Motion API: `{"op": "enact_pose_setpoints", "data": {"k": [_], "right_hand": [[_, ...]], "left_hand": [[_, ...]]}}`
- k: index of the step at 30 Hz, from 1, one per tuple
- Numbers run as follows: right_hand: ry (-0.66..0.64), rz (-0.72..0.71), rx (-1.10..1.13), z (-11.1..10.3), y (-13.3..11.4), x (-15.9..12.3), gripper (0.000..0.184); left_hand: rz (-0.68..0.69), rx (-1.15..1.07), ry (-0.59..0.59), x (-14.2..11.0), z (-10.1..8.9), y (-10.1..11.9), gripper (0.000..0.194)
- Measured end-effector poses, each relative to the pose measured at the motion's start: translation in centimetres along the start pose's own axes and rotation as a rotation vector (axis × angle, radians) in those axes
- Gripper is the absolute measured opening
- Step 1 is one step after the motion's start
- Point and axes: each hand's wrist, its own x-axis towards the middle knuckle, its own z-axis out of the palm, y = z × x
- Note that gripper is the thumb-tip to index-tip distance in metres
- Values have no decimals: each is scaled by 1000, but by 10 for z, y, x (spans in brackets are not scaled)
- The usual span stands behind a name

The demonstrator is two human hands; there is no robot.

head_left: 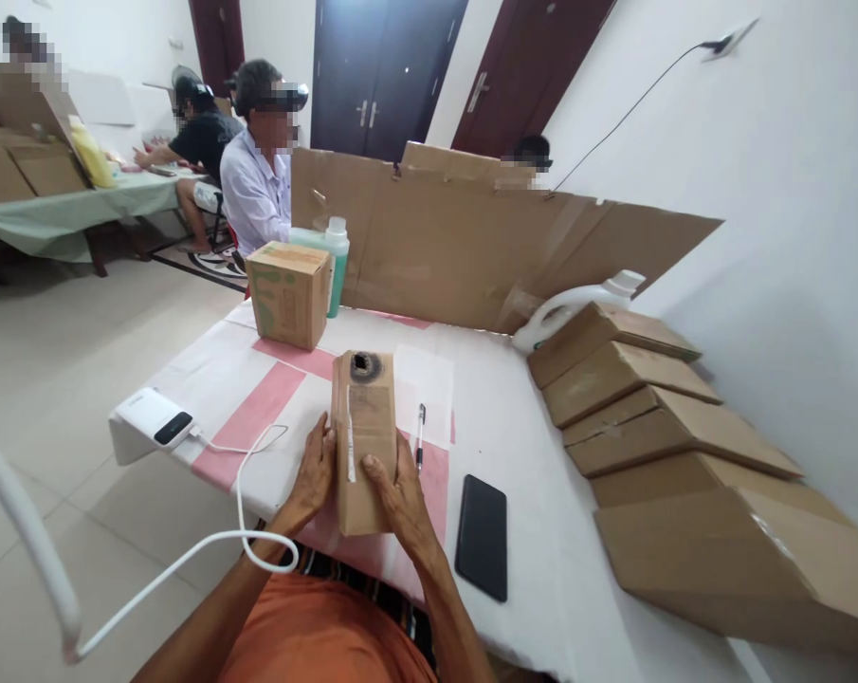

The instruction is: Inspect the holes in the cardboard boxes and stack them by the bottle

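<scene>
A narrow cardboard box [372, 432] is held between my two hands near the table's front edge. Its top face has a small dark hole ringed by a blackened mark, and a whitish strip runs along its left part. My left hand [317, 471] presses against the box's left side with its fingers lying along it. On the other side my right hand [400, 484] grips the box, thumb resting on top. Just right of the box lies a pen [420, 438] on a white sheet of paper [432, 384]. A black phone [482, 538] rests to the right of my right hand.
A white power bank [155, 415] with a looping white cable [240, 493] sits at the left table edge. Behind stand a printed carton [290, 294] and a green-liquid bottle [338, 270]. Slanted cardboard boxes [684, 455] line the right, beside a white jug [577, 304]. A cardboard screen [457, 242] borders the back.
</scene>
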Motion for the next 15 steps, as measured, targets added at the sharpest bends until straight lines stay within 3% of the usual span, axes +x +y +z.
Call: {"op": "enact_pose_setpoints", "data": {"k": [4, 8, 12, 15], "right_hand": [[-79, 69, 100, -3, -3, -6, 73], [-105, 130, 72, -14, -9, -8, 67], [-138, 188, 9, -25, -12, -23, 63], [-180, 256, 46, -32, -8, -41, 62]], "left_hand": [[-32, 19, 12, -3, -4, 1, 76], [4, 13, -59, -18, -11, 21, 68], [-76, 4, -159, -39, -22, 34, 61], [-104, 4, -158, -34, -28, 37, 52]]}}
